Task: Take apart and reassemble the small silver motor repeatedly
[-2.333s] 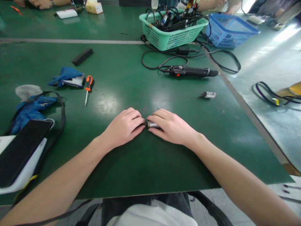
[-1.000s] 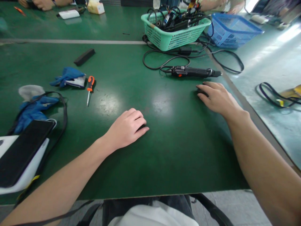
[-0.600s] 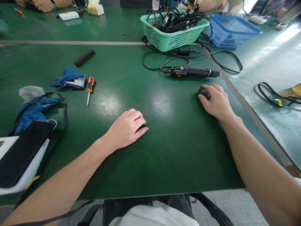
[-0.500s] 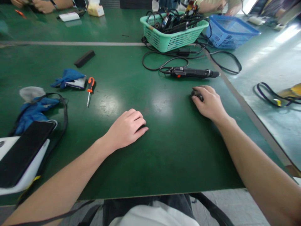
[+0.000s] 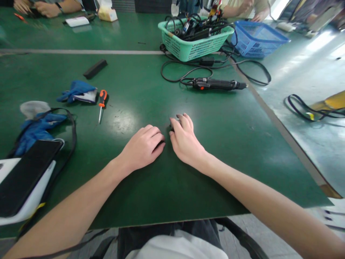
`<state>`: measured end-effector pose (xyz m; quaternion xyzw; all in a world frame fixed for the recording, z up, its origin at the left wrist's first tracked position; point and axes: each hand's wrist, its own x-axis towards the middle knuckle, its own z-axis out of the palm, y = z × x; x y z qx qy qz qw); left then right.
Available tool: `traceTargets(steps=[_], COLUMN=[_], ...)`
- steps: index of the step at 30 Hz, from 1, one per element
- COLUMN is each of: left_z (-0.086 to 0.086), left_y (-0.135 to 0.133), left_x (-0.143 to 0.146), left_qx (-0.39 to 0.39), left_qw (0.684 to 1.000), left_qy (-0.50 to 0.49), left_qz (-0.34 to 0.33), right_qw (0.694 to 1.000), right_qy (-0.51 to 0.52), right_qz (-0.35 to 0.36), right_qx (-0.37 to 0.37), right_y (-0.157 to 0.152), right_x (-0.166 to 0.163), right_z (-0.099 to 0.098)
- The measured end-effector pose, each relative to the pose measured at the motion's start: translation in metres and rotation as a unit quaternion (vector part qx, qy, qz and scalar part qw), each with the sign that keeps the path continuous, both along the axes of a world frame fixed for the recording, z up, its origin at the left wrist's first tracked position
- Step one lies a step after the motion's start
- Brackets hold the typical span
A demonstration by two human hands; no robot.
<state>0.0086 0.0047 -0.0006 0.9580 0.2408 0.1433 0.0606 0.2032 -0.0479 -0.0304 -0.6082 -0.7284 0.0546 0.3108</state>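
My left hand rests on the green table with its fingers curled; anything under them is hidden. Just to its right, my right hand has its fingers bent around a small dark cylindrical piece, mostly covered by the fingers. A gap separates the two hands. Beyond them lies a black electric screwdriver with its cord. A hand screwdriver with an orange and black handle lies to the left of my left hand.
At left are blue gloves, a black block and a black phone on something white. A green basket of cabled tools and a blue basket stand at the back. Other people's hands show across the table.
My right hand has moved left from the far right of the table, carrying the small dark piece close to my left hand. The left hand has stayed nearly still.
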Motion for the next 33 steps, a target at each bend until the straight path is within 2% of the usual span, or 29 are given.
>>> traceTargets(steps=[4, 9, 13, 17, 21, 33], left_z=[0.000, 0.002, 0.003, 0.001, 0.000, 0.000], left_y=[-0.001, -0.002, -0.002, -0.002, -0.001, -0.003], left_x=[-0.001, -0.001, 0.000, 0.000, 0.000, 0.000], left_qx=[0.002, -0.006, -0.007, -0.031, -0.050, -0.049], left_qw=[1.000, 0.999, 0.999, 0.999, 0.998, 0.999], left_qy=[-0.003, -0.032, -0.053, -0.026, -0.017, -0.010], left_qz=[0.010, 0.021, 0.009, -0.023, -0.026, -0.019], right_qw=[1.000, 0.996, 0.992, 0.991, 0.992, 0.981], right_qy=[0.001, -0.010, -0.046, -0.051, -0.051, -0.141], right_qz=[0.020, 0.078, 0.113, 0.120, 0.117, 0.130], right_qx=[-0.016, -0.030, -0.024, -0.021, -0.022, 0.016], right_y=[-0.003, -0.004, -0.002, 0.000, -0.001, -0.025], right_x=[-0.004, 0.018, 0.033, 0.038, 0.039, 0.027], right_z=[0.011, 0.023, 0.021, 0.019, 0.021, 0.044])
